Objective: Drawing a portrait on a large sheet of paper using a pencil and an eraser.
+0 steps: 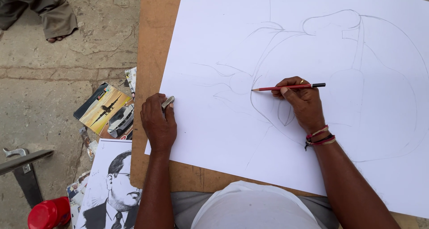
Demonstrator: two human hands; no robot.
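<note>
White paper [232, 135], a large sheet covered with faint pencil outlines, lies on a brown wooden board [154, 41] that serves as the worktop. On it the right hand [301, 101] is closed around a red pencil [288, 87], gripping it between thumb and fingers; the pencil lies almost level, its sharpened tip pointing left and touching a curved line of the sketch, its black end sticking out to the right past the knuckles. A ring shows on one finger, and red and dark thread bands [319, 137] circle the wrist.

At the sheet's left edge the left hand [158, 124] rests partly on paper, partly on the board, its fingers curled around a small grey eraser [168, 102] that pokes out at the top of the fist.

Left of the board, on the cracked concrete floor [40, 90], lie printed pictures of an aeroplane and a car [107, 110]. Nearer the person sits a black-and-white portrait drawing [111, 189], with a red lid [49, 213] beside it. Another person's bare foot [58, 37] and trouser hem show at the upper left corner.
</note>
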